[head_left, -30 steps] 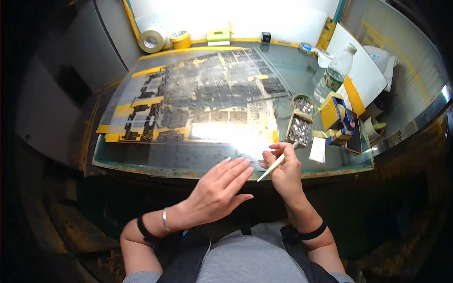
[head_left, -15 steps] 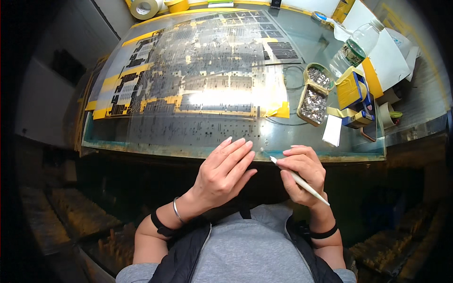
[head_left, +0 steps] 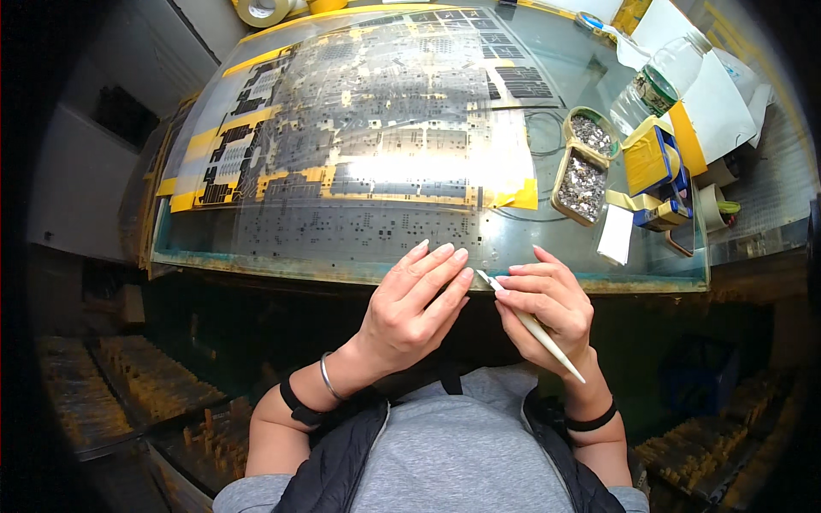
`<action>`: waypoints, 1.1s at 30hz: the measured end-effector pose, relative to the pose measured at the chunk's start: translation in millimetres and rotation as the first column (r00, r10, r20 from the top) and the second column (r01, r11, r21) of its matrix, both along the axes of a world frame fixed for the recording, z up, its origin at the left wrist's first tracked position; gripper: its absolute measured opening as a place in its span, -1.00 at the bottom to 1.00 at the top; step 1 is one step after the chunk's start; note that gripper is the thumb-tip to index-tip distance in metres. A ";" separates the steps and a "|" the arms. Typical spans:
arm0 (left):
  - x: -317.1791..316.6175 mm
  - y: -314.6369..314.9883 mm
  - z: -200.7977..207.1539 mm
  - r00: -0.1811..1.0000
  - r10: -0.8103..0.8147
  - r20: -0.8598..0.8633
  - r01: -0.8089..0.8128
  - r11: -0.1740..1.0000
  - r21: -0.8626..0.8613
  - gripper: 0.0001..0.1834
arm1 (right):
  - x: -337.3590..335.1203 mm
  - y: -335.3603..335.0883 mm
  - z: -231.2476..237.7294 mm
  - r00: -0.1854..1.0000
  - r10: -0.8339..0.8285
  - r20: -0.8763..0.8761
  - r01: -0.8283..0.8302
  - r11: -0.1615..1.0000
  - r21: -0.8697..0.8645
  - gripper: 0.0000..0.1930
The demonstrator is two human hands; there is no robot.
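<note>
My left hand (head_left: 410, 303) rests with its fingers stretched out together at the near edge of a clear film (head_left: 342, 224) printed with small dark marks. My right hand (head_left: 552, 299) holds a slim white-handled craft knife (head_left: 547, 344) like a pen. Its blade points left, close to my left fingertips, at the film's near right corner. Whether the blade touches the film I cannot tell. Both hands are at the front of a glass-topped table (head_left: 590, 272).
More films with black patterns and yellow tape (head_left: 519, 195) lie behind. To the right stand a two-part container (head_left: 584, 182) of small bits, a yellow-and-blue box (head_left: 647, 162), a white card (head_left: 616, 233) and a clear bottle (head_left: 658, 81). Tape rolls (head_left: 263, 10) sit at the far left.
The knife's handle has swung to a steeper slant, its rear end nearer my body. My right fingers have shifted slightly. My left hand stays outstretched, and the whole view has moved a little.
</note>
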State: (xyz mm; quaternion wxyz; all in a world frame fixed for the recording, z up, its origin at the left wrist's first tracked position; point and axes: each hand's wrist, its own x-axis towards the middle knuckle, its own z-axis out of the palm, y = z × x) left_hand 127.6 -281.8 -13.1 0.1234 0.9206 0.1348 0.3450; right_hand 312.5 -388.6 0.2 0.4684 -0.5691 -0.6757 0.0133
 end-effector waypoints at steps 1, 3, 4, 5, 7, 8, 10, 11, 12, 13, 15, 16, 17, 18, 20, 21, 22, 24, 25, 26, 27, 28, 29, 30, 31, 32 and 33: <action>0.1 0.1 -0.1 1.000 0.000 -0.001 0.000 1.000 0.003 -0.61 | -0.5 0.4 0.3 1.000 -0.002 0.004 0.002 1.000 -0.002 -0.79; 0.4 0.3 0.6 1.000 0.005 -0.001 -0.005 1.000 0.016 -0.62 | -1.7 0.7 0.5 1.000 -0.006 0.011 0.006 1.000 -0.006 -0.79; 0.6 0.3 1.1 1.000 0.007 -0.001 -0.007 1.000 0.022 -0.62 | -3.1 1.0 0.3 1.000 -0.011 0.012 0.011 1.000 -0.001 -0.80; 1.1 0.5 1.9 1.000 0.003 0.004 -0.003 1.000 0.024 -0.62 | -5.4 1.6 0.1 1.000 -0.014 0.013 0.014 1.000 0.003 -0.80; 3.1 2.1 3.6 1.000 -0.008 0.015 0.007 1.000 0.028 -0.63 | -10.3 2.5 -1.1 0.999 -0.034 0.020 0.033 0.999 0.021 -0.81; 4.3 3.8 5.4 0.999 -0.034 0.019 0.034 0.999 0.016 -0.64 | -13.2 2.9 -1.8 0.999 -0.048 0.025 0.047 0.998 0.034 -0.82; 7.1 7.8 7.8 0.996 -0.085 0.026 0.085 0.996 -0.012 -0.65 | -16.0 1.1 -7.6 0.995 -0.081 0.062 0.077 0.995 0.064 -0.76; 8.0 9.8 7.4 0.995 -0.100 0.028 0.100 0.995 -0.017 -0.65 | -17.4 0.8 -9.2 0.993 -0.094 0.077 0.088 0.993 0.076 -0.76; 8.7 11.6 7.0 0.993 -0.115 0.029 0.116 0.993 -0.021 -0.65 | -19.7 0.9 -10.7 0.990 -0.107 0.090 0.099 0.991 0.089 -0.76; 9.2 12.8 6.5 0.991 -0.131 0.029 0.132 0.991 -0.026 -0.65 | -21.6 1.0 -12.2 0.987 -0.122 0.103 0.111 0.989 0.101 -0.76; 9.6 13.9 7.3 0.991 -0.131 0.034 0.133 0.991 -0.036 -0.66 | -23.8 1.4 -13.9 0.984 -0.136 0.115 0.125 0.987 0.103 -0.77; 9.5 14.0 8.0 0.991 -0.132 0.036 0.133 0.990 -0.041 -0.67 | -24.6 2.3 -13.3 0.983 -0.143 0.117 0.131 0.986 0.105 -0.78; 9.6 13.4 7.4 0.991 -0.127 0.040 0.129 0.990 -0.053 -0.68 | -24.9 3.0 -13.0 0.981 -0.151 0.120 0.138 0.985 0.107 -0.79; 10.0 12.7 7.4 0.991 -0.122 0.050 0.125 0.990 -0.059 -0.68 | -24.3 3.9 -12.4 0.985 -0.158 0.071 0.150 0.983 0.108 -0.81; 10.0 12.6 9.9 0.991 -0.120 0.055 0.125 0.989 -0.084 -0.71 | -21.9 5.6 -13.8 0.985 -0.171 -0.030 0.173 0.979 0.109 -0.85; 9.2 13.5 11.5 0.991 -0.123 0.051 0.128 0.987 -0.102 -0.73 | -15.6 4.6 -14.6 0.984 -0.135 -0.113 0.144 0.987 0.077 -0.89; 8.4 14.6 13.1 0.991 -0.126 0.047 0.131 0.984 -0.120 -0.75 | -15.8 2.9 -11.7 0.918 -0.199 -0.343 0.186 0.980 -0.069 -0.89; 8.1 22.4 15.5 0.992 -0.127 0.006 0.126 0.978 -0.164 -0.79 | -13.7 9.2 4.2 0.861 -0.235 -0.451 0.208 0.972 -0.110 -0.85; 9.3 26.4 17.7 0.992 -0.128 -0.014 0.123 0.975 -0.187 -0.80 | -10.9 15.4 3.0 0.907 -0.188 -0.378 0.176 0.982 -0.065 -0.84; 13.1 28.3 22.2 0.993 -0.114 -0.003 0.112 0.975 -0.193 -0.84 | -8.3 21.0 -2.3 0.944 -0.141 -0.300 0.141 0.990 -0.023 -0.83; 16.1 32.5 25.4 0.991 -0.135 -0.017 0.128 0.966 -0.224 -0.84 | -5.8 24.6 -6.3 0.972 -0.098 -0.214 0.104 0.994 0.017 -0.82; 18.3 36.8 28.5 0.987 -0.155 -0.031 0.142 0.957 -0.254 -0.85 | -4.6 25.7 -6.8 0.988 -0.094 -0.121 0.098 0.995 0.023 -0.83; 20.8 40.3 31.1 0.983 -0.176 -0.044 0.156 0.946 -0.284 -0.85 | -4.3 25.4 -7.0 0.987 -0.109 -0.121 0.111 0.994 0.009 -0.83; 22.5 42.2 31.7 0.981 -0.187 -0.051 0.162 0.935 -0.314 -0.86 | -5.4 24.0 -8.4 0.985 -0.119 -0.125 0.119 0.993 -0.007 -0.83; 23.5 43.7 33.5 0.975 -0.205 -0.088 0.163 0.924 -0.346 -0.87 | -5.7 23.3 -9.0 0.983 -0.129 -0.129 0.127 0.992 -0.023 -0.84; 24.3 45.2 35.7 0.967 -0.223 -0.124 0.162 0.912 -0.377 -0.88 | -4.2 23.1 -8.8 0.986 -0.121 -0.114 0.118 0.992 -0.034 -0.79; 25.1 46.2 36.9 0.956 -0.244 -0.160 0.160 0.898 -0.410 -0.88 | -4.0 22.8 -7.9 0.988 -0.107 -0.109 0.104 0.994 -0.034 -0.76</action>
